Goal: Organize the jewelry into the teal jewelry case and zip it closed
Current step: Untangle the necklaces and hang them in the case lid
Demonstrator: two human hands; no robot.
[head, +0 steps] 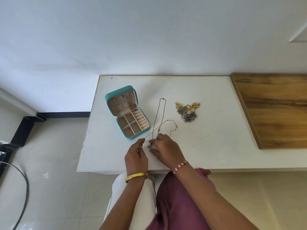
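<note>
The teal jewelry case [127,137] lies open on the white table [207,146], lid up at the back, with a gold chain [132,107] hanging inside the lid. Its beige compartments look empty. Thin gold necklaces [162,113] lie stretched across the table to the right of the case. My left hand [136,156] and my right hand [166,147] meet just in front of the case, both pinching the near ends of these chains. A pile of gold and blue earrings and rings [187,112] sits further right.
A wooden board [274,110] covers the table's right end. The table backs onto a white wall. To the left is tiled floor with a black frame [25,128] and a dark cable [25,188]. My lap is below the table's front edge.
</note>
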